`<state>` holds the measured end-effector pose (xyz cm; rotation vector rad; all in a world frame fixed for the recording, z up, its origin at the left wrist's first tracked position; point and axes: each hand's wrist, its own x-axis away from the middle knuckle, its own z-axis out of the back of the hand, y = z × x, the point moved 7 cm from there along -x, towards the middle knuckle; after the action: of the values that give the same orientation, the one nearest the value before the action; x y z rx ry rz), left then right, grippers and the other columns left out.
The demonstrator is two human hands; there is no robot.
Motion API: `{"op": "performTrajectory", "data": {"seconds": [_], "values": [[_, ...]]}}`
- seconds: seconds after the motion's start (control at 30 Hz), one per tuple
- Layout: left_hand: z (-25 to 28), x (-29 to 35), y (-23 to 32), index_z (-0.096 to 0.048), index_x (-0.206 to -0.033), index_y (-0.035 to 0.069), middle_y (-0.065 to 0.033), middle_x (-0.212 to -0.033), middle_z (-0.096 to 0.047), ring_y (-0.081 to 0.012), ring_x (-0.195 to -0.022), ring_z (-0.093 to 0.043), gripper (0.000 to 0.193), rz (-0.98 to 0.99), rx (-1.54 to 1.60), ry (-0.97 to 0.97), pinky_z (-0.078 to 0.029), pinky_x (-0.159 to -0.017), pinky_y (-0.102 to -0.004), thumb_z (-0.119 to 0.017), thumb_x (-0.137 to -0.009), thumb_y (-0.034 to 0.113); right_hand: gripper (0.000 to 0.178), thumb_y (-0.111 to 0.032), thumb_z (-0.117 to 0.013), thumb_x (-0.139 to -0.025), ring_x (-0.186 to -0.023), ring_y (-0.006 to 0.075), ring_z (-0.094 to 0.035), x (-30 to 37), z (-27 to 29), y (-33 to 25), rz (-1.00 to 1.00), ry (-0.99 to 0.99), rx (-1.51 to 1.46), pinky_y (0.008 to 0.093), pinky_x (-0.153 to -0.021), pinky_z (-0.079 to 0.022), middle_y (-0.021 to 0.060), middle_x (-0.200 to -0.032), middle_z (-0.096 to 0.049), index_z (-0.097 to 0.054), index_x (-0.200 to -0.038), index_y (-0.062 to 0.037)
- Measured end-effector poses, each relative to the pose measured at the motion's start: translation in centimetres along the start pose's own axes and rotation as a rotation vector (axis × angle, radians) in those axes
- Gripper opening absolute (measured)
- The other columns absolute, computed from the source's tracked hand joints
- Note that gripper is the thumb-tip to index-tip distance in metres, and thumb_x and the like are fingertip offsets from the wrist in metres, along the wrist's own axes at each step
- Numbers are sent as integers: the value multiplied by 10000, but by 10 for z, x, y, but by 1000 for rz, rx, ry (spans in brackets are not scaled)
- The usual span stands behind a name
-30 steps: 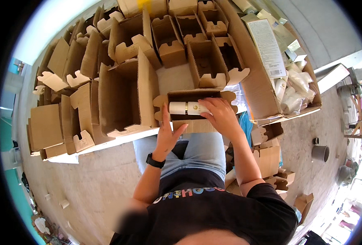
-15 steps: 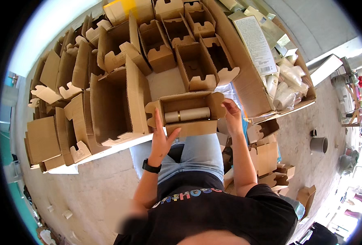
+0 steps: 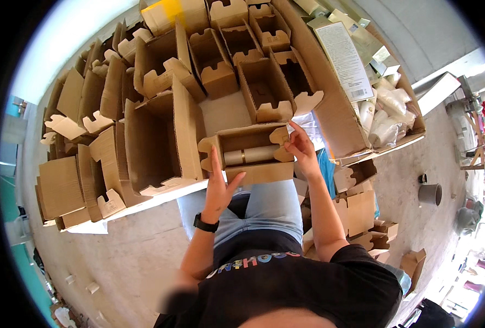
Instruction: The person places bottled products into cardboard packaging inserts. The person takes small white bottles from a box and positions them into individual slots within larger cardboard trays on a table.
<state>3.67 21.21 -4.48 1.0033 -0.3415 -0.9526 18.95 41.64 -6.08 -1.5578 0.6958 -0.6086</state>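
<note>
A small open cardboard box (image 3: 260, 173) lies at the table's near edge, right in front of me. Inside it rests a white cylinder (image 3: 250, 156) with a thin gold band, possibly a bottle; the right flap hides its right end. My left hand (image 3: 218, 188) holds the box at its left end, fingers straight along the left flap and thumb against the front panel. At the other end, the fingers of my right hand (image 3: 302, 147) are on the right flap (image 3: 280, 143), which leans inward over the cylinder.
Several open cardboard boxes (image 3: 213, 60) crowd the table ahead and to the left. A large carton (image 3: 335, 123) on the right holds pale cartons and bagged white items. More cardboard boxes (image 3: 357, 210) lie low at my right, with a grey bin (image 3: 430, 194) on the floor beyond.
The right flap has folded inward over the end of the white cylinder. My right hand has moved slightly left with it, while my left hand keeps its place on the box.
</note>
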Motion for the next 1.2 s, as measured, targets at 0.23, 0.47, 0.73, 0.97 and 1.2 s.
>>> {"op": "performTrajectory", "data": {"seconds": [0.23,0.47,0.73,0.97,1.2], "values": [[2,0,2,-20,-1520,19,-316,-1472,-308,-431,-1313,-412,986,-6,-17,0,-362,-1070,-416,-711,-865,273,633,21,-634,-852,-764,57,-408,-1,0,7,12,-27,-56,186,-701,-367,-39,-870,-391,-432,-1438,-108],[4,0,3,-19,-1518,14,-317,-1438,-360,-433,-1248,-482,988,16,-10,-10,-404,-1028,-408,-704,-865,297,1054,-29,-790,-649,-1193,288,-498,14,-37,-51,233,114,771,379,-1002,-432,152,-1414,-347,-195,-1514,-120],[4,-1,2,-84,-1523,32,-310,-1431,-367,-456,-1258,-448,948,-48,-124,11,-409,-1023,-428,-700,-865,329,379,1,-426,-814,-1185,276,-540,9,-17,-69,347,180,526,346,-968,-429,160,-1305,-543,-676,-1097,-21],[7,4,22,-426,-1392,60,-228,-1370,-459,-422,-1320,-395,627,-223,-184,183,-379,-1061,-454,-702,-858,239,504,-3,-383,-838,-1237,224,-494,-11,-2,-56,168,139,403,301,-1053,-335,139,-1319,-549,-540,-1318,-3],[7,4,2,-271,-1442,5,-204,-1329,-512,-384,-1234,-481,651,-70,159,94,-383,-1035,-437,-602,-928,227,447,0,-373,-842,-1206,217,-507,-8,6,-43,124,146,274,296,-1062,-332,120,-1249,-578,-576,-1241,12]]}}
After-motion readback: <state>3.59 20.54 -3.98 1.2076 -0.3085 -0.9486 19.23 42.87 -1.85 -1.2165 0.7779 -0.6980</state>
